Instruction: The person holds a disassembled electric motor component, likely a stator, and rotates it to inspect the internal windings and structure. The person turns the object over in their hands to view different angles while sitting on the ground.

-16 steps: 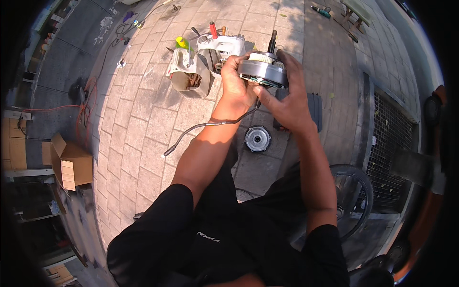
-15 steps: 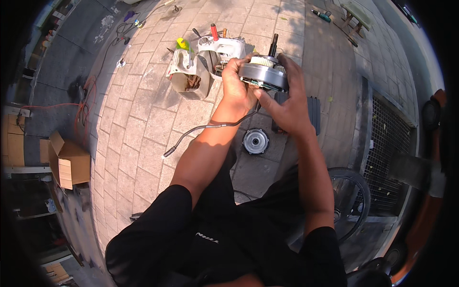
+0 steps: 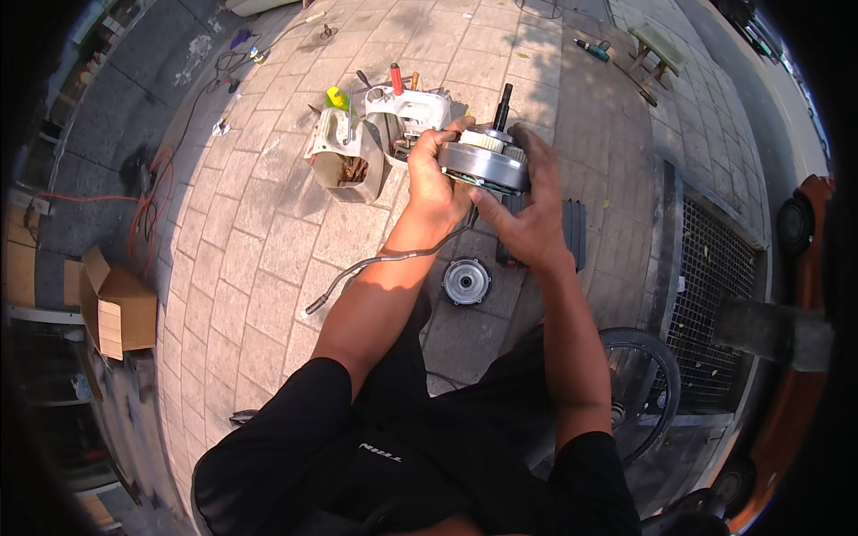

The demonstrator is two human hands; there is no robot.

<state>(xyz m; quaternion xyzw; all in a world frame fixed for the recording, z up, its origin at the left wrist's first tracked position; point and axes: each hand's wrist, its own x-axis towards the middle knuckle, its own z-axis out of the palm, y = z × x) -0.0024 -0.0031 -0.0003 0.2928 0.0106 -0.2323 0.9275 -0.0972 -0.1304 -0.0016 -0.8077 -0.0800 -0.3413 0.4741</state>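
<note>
Between my two hands is a geared hub motor core, a silver ring (image 3: 483,167) with pale gears on top and a black axle (image 3: 503,105) pointing up. My left hand (image 3: 433,183) grips its left side, while my right hand (image 3: 534,223) clasps the right side with the thumb low at the front. A grey cable (image 3: 380,259) hangs from the motor and runs across my left forearm to a free plug end. On the paving below lies a round metal hub cover (image 3: 466,281). The motor's underside is mostly hidden; a greenish edge shows there.
Two cut-open plastic jugs (image 3: 365,183) with tools stand just beyond my left hand. A black ribbed case (image 3: 576,237) lies behind my right wrist. A spoked wheel (image 3: 670,393) and a metal grating (image 3: 702,313) are at right. Farther off are a cardboard box (image 3: 127,313), a drill (image 3: 590,49) and a bench (image 3: 660,52).
The whole view has shifted slightly, so the motor and the ground things sit a little lower and more to the left. Both hands keep their hold on the motor.
</note>
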